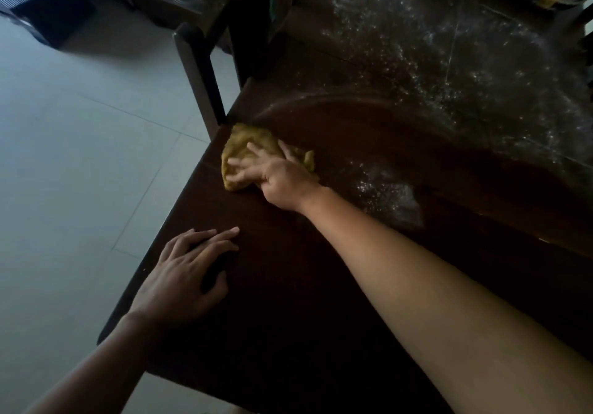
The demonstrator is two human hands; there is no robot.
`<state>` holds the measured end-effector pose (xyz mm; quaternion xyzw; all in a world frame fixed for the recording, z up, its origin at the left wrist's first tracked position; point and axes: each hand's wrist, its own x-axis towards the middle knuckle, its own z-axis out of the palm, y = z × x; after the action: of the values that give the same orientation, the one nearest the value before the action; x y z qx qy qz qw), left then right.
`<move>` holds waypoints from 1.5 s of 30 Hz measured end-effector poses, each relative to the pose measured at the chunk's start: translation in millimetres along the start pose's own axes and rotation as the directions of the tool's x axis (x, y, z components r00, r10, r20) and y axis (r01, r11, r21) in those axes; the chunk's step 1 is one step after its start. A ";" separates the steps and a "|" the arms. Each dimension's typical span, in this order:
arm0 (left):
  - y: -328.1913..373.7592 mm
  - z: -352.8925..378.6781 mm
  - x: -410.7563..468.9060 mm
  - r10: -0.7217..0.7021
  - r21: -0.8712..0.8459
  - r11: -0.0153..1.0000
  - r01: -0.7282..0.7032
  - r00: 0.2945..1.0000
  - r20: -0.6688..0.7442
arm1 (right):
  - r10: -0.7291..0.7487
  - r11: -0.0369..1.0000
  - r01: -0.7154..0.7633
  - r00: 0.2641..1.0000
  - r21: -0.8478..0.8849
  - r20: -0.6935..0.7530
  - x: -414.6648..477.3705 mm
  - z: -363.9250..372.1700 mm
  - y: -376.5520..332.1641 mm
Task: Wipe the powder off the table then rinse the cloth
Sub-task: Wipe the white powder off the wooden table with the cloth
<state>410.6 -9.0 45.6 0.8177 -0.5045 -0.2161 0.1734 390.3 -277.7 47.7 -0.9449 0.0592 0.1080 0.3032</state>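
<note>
Two hands are working on the dark counter [288,285], and nearest the camera the left hand [183,275] is lying flat by the counter's left edge, fingers spread, gripping nothing and probably bracing. Farther along that edge the right hand [272,177] is pressing down on the yellow cloth [244,144], its grip spread wide over the bunched fabric rather than pinching it. The cloth is sitting just inside the left edge, beside a chair post [199,73]. It is looking soft, light and limp, so it is likely handling best under a flat palm while wiping and gathered at its bunched middle for lifting. A small patch of powder [385,189] is lying just right of the wrist. Beyond a curved swept band, much powder is covering the counter's far right part.
</note>
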 end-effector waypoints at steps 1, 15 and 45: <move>0.0 0.5 0.0 -0.002 -0.003 1.000 0.002 1.000 -0.002 | -0.048 0.999 0.048 0.998 0.003 0.050 -6.1 -3.4 3.3; -2.7 0.7 2.7 -0.016 -0.015 1.000 0.016 1.000 -0.013 | 0.094 0.989 -0.115 0.975 -0.096 -0.202 -41.4 46.7 -30.9; 4.8 0.6 1.0 -0.025 -0.005 1.000 0.025 0.988 -0.155 | 0.295 0.918 -0.353 0.912 -0.180 -0.285 -39.4 42.9 -19.3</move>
<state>407.2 -12.0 47.4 0.8381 -0.4789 -0.1548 0.2104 348.3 -235.1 34.0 -0.9561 0.2414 0.0422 0.1607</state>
